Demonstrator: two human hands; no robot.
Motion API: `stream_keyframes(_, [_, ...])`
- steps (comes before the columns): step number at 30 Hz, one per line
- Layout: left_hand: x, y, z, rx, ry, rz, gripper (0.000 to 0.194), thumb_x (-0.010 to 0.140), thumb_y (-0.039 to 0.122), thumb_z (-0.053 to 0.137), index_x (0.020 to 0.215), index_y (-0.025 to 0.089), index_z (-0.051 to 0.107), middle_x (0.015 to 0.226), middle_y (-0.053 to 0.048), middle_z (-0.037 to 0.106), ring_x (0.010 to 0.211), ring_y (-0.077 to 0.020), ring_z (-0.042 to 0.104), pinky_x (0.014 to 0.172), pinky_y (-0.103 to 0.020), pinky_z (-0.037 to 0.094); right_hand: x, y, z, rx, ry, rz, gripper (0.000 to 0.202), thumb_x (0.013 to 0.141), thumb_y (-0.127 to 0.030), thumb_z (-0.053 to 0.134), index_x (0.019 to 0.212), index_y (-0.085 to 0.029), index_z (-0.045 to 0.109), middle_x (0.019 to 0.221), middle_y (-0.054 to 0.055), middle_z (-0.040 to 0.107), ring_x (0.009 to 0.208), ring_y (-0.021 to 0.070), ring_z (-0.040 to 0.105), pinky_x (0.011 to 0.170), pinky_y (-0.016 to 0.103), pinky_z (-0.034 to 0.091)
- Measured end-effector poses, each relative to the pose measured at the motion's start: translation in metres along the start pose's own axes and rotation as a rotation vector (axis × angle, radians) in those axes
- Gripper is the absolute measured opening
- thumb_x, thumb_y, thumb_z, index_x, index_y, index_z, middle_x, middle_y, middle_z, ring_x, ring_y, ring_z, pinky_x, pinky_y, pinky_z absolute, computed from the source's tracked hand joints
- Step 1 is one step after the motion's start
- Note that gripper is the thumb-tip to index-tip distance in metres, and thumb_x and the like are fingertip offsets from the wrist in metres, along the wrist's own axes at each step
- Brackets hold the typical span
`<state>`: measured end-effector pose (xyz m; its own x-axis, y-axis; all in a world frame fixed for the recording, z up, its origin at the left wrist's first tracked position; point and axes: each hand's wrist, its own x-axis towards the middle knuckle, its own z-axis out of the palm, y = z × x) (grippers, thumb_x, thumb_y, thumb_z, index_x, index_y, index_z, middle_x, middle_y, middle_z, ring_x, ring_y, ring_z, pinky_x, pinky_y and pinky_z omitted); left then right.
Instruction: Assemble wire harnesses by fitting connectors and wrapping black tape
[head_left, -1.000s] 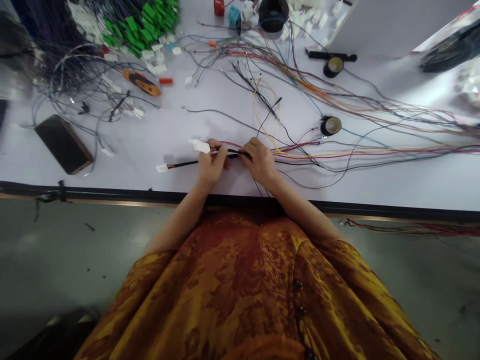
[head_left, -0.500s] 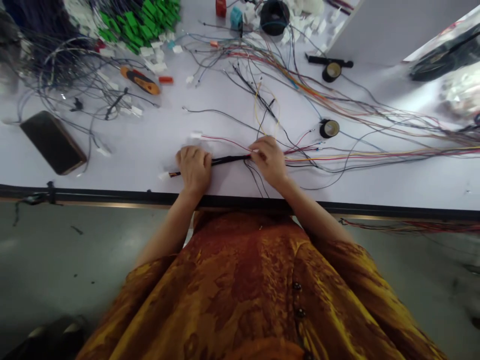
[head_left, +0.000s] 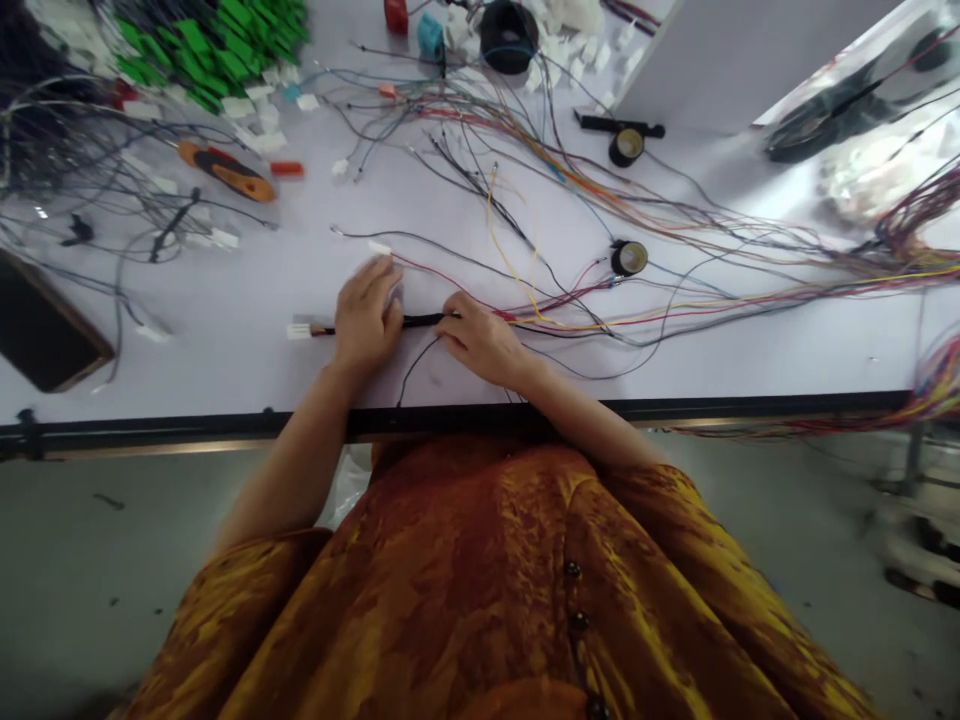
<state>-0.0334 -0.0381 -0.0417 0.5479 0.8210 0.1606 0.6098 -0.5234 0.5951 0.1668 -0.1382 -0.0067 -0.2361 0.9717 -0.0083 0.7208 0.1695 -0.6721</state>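
A wire harness in a black sleeve [head_left: 421, 321] lies across the white table in front of me. A white connector [head_left: 299, 331] ends it on the left. Over its left part, my left hand [head_left: 367, 312] is closed, with the thumb beside the sleeve. My right hand [head_left: 484, 338] pinches the sleeve a short way to the right, its fingertips pressed together. Beneath that hand a thin black wire [head_left: 409, 375] curves toward the table edge. A red wire [head_left: 435, 268] with a small white connector [head_left: 380, 248] runs just beyond my hands.
Long loose wires [head_left: 720, 300] stretch off to the right. Rolls of black tape [head_left: 628, 258] stand behind them. An orange-black cutter [head_left: 225, 170], green connectors [head_left: 217, 50] and a phone [head_left: 49, 325] lie on the left. The table's black edge [head_left: 675, 411] is close to me.
The view has shifted, so the table things appear further left. My right hand has moved left along the sleeve, nearer my left hand. The white connector at the harness end shows more clearly.
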Motion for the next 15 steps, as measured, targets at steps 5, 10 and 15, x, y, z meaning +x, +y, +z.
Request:
stream_keyframes(5, [-0.004, 0.007, -0.001, 0.051, -0.017, 0.015, 0.041, 0.093, 0.027, 0.049, 0.133, 0.023, 0.061, 0.155, -0.01, 0.054, 0.151, -0.0311, 0.041, 0.126, -0.055, 0.029, -0.037, 0.008, -0.006, 0.025, 0.02, -0.098, 0.02, 0.095, -0.016, 0.049, 0.092, -0.017, 0.068, 0.141, 0.013, 0.056, 0.111, 0.0195, 0.062, 0.099, 0.035, 0.053])
stream_keyframes(10, [0.001, 0.022, 0.001, 0.106, -0.048, 0.038, 0.038, 0.093, 0.016, 0.044, 0.122, 0.027, 0.066, 0.142, -0.009, 0.064, 0.143, -0.0315, 0.049, 0.124, -0.06, 0.028, -0.054, 0.043, -0.033, 0.099, 0.347, 0.06, 0.02, 0.095, -0.019, 0.049, 0.104, -0.019, 0.067, 0.113, 0.011, 0.065, 0.098, 0.0194, 0.063, 0.09, 0.037, 0.055])
stream_keyframes(15, [0.013, 0.033, 0.01, 0.045, -0.105, 0.122, 0.037, 0.092, 0.013, 0.04, 0.113, 0.024, 0.069, 0.124, -0.009, 0.074, 0.121, -0.0274, 0.065, 0.109, -0.048, 0.048, -0.043, 0.079, -0.05, 0.142, 0.425, 0.352, 0.013, 0.077, -0.012, 0.061, 0.087, -0.019, 0.063, 0.091, 0.005, 0.062, 0.074, 0.0152, 0.055, 0.076, 0.034, 0.05])
